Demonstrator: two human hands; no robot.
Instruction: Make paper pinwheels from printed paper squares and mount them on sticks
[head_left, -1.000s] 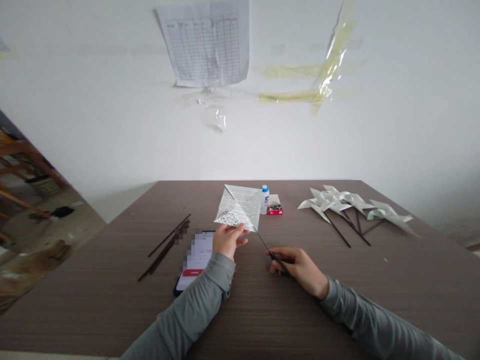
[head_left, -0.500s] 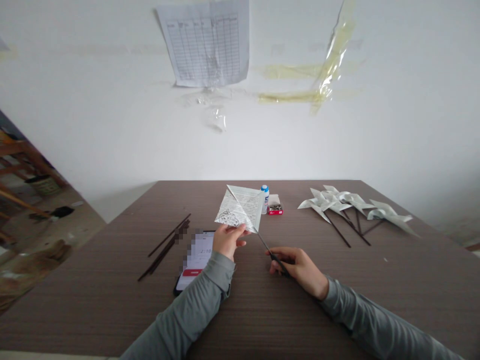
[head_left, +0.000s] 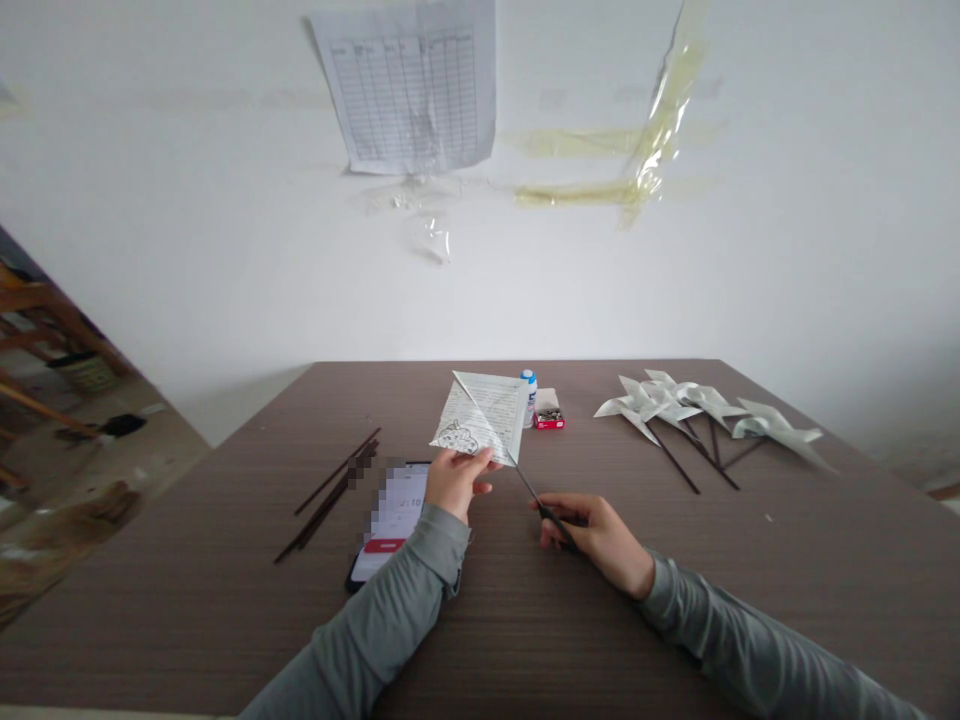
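A square sheet of printed paper, with a line drawing in one corner and a diagonal crease, is pinched at its lower edge by my left hand. My right hand is closed around the dark handles of a pair of scissors. Their blades reach up and left to the paper's lower right corner, at the end of the crease. Whether the blades are parted is too fine to tell. Both hands are above the table, my left one in front of a phone.
Several paper pinwheels on dark sticks lie at the right. Loose dark sticks lie at the left. Behind the paper stand a blue-capped white bottle and a small red box of metal pieces. The table meets a wall.
Almost nothing differs. The view has shifted very slightly; both hands, the paper and the scissors keep nearly the same positions, with the blades still at the paper's corner.
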